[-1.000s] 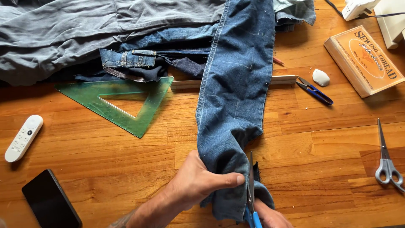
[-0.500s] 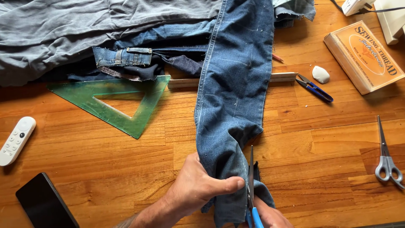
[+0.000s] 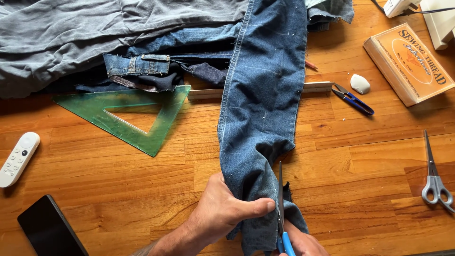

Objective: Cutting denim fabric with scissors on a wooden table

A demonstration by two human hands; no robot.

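A long strip of blue denim point(image 3: 263, 104) runs from the top of the wooden table point(image 3: 118, 180) down to the front edge. My left hand point(image 3: 222, 211) pinches the strip's lower part, thumb pointing right against the fabric. My right hand point(image 3: 301, 244), mostly out of frame at the bottom, holds blue-handled scissors point(image 3: 281, 213) whose blades point up along the denim's right side, at a cut edge.
More grey and blue denim point(image 3: 95, 42) is heaped at the top left. A green set square point(image 3: 137, 118), wooden ruler point(image 3: 317, 87), blue thread snips point(image 3: 353, 99), white chalk point(image 3: 360, 83), tan box point(image 3: 407, 61), grey scissors point(image 3: 433, 175), white remote point(image 3: 18, 159) and black phone point(image 3: 50, 232) lie around.
The view has shifted slightly. My left hand keeps its grip on the denim, and the scissor blades stay at about the same spot along the strip's right edge.
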